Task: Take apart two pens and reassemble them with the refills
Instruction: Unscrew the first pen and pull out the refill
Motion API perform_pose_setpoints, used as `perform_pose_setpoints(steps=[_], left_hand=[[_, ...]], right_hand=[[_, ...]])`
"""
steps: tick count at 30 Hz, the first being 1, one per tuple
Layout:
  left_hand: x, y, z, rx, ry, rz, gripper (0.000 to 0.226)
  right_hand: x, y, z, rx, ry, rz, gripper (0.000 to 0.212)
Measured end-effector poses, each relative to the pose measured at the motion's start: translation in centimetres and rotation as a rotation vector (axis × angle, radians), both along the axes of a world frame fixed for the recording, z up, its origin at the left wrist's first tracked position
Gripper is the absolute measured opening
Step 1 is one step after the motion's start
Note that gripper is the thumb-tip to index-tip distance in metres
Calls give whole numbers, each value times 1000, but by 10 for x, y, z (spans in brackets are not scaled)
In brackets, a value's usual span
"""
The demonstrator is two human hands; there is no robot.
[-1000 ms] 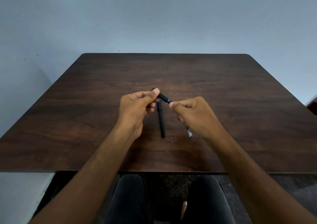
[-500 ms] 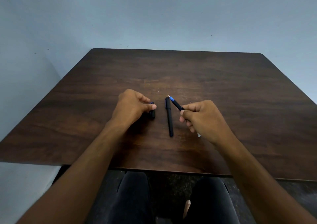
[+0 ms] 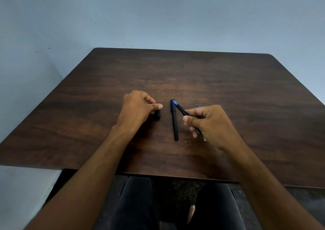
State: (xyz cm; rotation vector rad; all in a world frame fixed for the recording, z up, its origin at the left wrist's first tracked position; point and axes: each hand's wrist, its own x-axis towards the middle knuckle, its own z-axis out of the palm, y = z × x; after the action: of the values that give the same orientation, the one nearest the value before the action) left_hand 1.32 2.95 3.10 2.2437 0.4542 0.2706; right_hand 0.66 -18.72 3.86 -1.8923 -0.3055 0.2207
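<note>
A person seated at a dark brown wooden table (image 3: 228,81) works through the dismantling of two pens. The right hand (image 3: 210,124) pinches a slim black uncapped pen with a blue tip section (image 3: 181,110) between thumb and forefinger, its point angled up and to the far left, the grip near the front end likely chosen so the barrel can be twisted or the refill drawn out. The pen's tail shows below the palm at the near right, close to a pale, thin end that may be a refill; it is too small to tell. The left hand (image 3: 139,109) is curled low over the table with thumb and forefinger closed on a short black pen cap (image 3: 157,114), which sits at the table surface just to the left, apparently being parked out of the way; whether it is fully set down cannot be told. Between the two hands lies a second, capped black pen with a blue clip (image 3: 174,120), running near to far and not yet opened, its far end just beside the held pen's tip. A tiny blue-tipped piece (image 3: 197,105) peeks out beyond the right hand's knuckles. Judged from this layout, the task is at an early stage.
</note>
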Motion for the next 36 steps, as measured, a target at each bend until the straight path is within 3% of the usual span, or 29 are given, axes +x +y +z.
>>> perform_pose_setpoints(steps=[5, 7, 11, 14, 18, 24, 29, 36], left_hand=[[-18, -15, 2, -40, -228, -4, 6], [-28, -28, -1, -282, -306, -63, 8], [-41, -44, -1, -766, -254, -141, 14], [-40, -48, 3, -917, -251, -160, 18], [-38, -50, 7, -976, -243, -162, 18], [-34, -57, 6, -987, -313, -30, 14], [-31, -59, 6, -1020, -313, 58, 27], [-40, -50, 9, -1020, -259, -200, 22]], right_hand=[[-1, 5, -1, 119, 42, 4, 19], [-1, 7, -1, 164, 45, 9, 16], [-2, 11, 0, 205, 28, 40, 16], [-2, 13, 1, 216, 50, 77, 18], [1, 12, 2, 218, 65, 86, 19], [4, 11, -1, 57, -124, 51, 19], [3, 13, -1, 19, -149, 59, 21], [4, 11, 3, 29, -135, 77, 21]])
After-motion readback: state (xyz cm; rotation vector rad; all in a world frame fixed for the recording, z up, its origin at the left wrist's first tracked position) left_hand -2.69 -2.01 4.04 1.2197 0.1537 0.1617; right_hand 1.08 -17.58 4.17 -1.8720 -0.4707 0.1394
